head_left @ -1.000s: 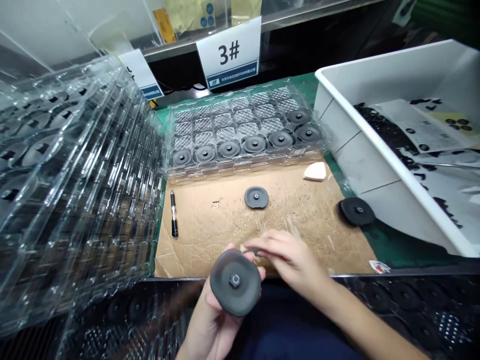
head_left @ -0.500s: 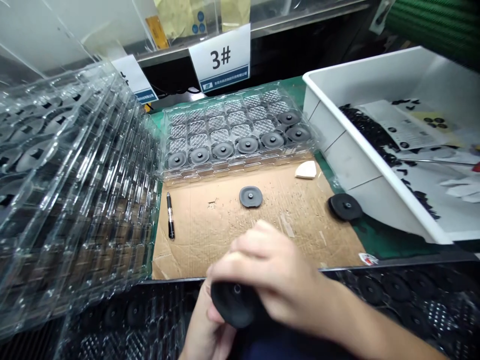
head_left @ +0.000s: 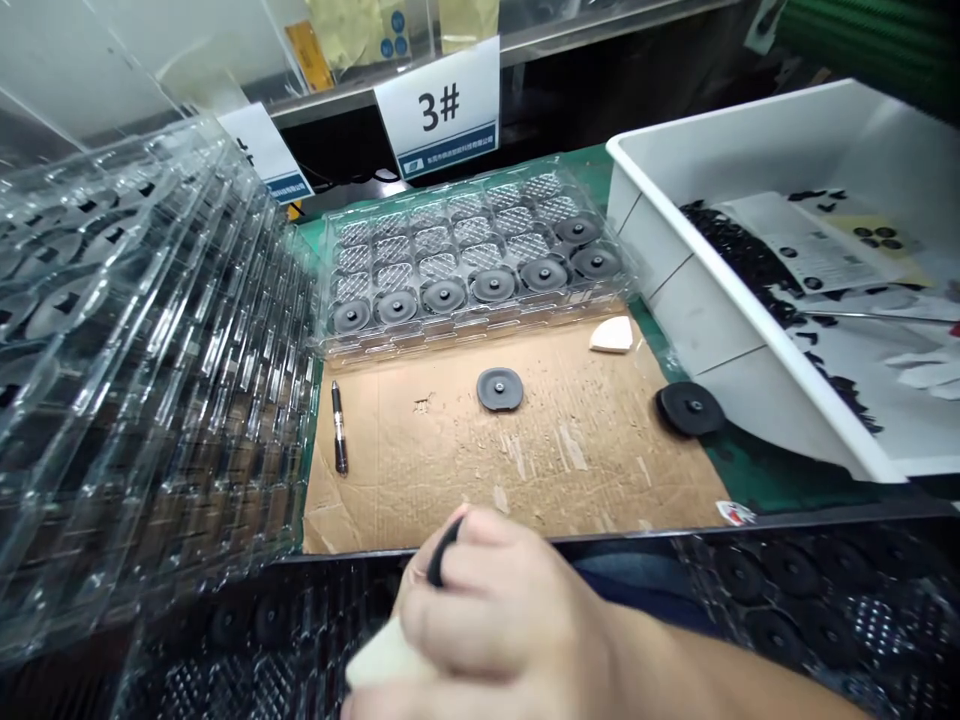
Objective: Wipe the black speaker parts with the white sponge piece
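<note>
Compared with the earlier view, the dark disc (head_left: 444, 553) is no longer being shown face-up. It is being covered by the right hand (head_left: 499, 622) at the front edge of the tabletop, with only a thin dark rim being seen past the fingers (head_left: 480, 575). The grip of the right hand is being kept narrow, closed around the disc, and a white wedge sponge (head_left: 386, 655) is being pressed beneath the fingers, its pale tip showing at the lower left. The left hand is being hidden, so its grip cannot be told.

A flat grey disc (head_left: 499, 388) is being left on the cardboard sheet (head_left: 420, 500), with a pen (head_left: 340, 428) lying to its left and a second white wedge sponge (head_left: 611, 336) behind it. A black disc (head_left: 690, 409) is resting at the cardboard's right edge, beside a white bin (head_left: 720, 290). In the clear tray (head_left: 472, 250), 7 discs are being held. A stack of clear trays (head_left: 150, 340) is being kept at the left. A card reading "3#" (head_left: 437, 108) is being displayed above, its small blue-strip print too tiny to read.
</note>
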`<state>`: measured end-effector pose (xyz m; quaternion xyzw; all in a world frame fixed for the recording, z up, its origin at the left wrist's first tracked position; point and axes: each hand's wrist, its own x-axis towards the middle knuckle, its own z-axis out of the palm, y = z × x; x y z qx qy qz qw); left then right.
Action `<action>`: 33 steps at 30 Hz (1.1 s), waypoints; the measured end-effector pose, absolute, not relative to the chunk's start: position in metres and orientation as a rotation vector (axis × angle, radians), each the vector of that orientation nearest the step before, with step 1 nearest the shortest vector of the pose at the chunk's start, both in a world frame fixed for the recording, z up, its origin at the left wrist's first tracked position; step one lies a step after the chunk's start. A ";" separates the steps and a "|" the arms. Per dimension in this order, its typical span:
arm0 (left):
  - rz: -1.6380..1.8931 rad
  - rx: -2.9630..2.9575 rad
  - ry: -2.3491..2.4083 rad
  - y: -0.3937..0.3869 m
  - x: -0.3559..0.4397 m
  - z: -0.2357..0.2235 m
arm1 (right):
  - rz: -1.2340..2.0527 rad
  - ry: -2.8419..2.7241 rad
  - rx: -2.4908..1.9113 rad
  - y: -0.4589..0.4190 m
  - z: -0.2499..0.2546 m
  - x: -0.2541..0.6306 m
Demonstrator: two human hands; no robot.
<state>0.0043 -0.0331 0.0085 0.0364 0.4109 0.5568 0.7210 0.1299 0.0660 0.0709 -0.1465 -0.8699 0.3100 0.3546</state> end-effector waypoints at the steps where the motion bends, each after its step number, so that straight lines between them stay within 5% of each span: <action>1: 1.232 0.092 0.915 -0.031 0.005 0.009 | 0.887 -2.198 -0.419 0.071 0.065 0.131; 6: 1.275 -0.002 0.878 -0.011 0.008 0.021 | 1.060 -2.028 -1.072 0.088 0.011 0.147; 11: 1.294 -0.060 0.879 -0.005 0.009 0.026 | 1.139 -2.144 -1.097 0.066 -0.033 0.162; 16: 1.292 -0.015 0.823 -0.007 0.013 0.019 | 1.072 -1.970 -1.202 0.067 0.014 0.157; 21: 1.287 -0.011 0.855 -0.013 0.008 0.012 | 0.904 -1.998 -0.798 0.058 0.069 0.135; 25: 1.310 0.016 0.933 -0.014 0.005 0.009 | 1.119 -2.200 -0.768 0.057 0.071 0.132; 30: 1.266 0.010 0.878 -0.011 0.016 0.019 | 0.800 -2.127 -0.805 0.061 0.068 0.129; 33: 1.231 -0.002 0.892 -0.010 0.012 0.026 | 0.986 -2.198 -0.648 0.058 0.070 0.145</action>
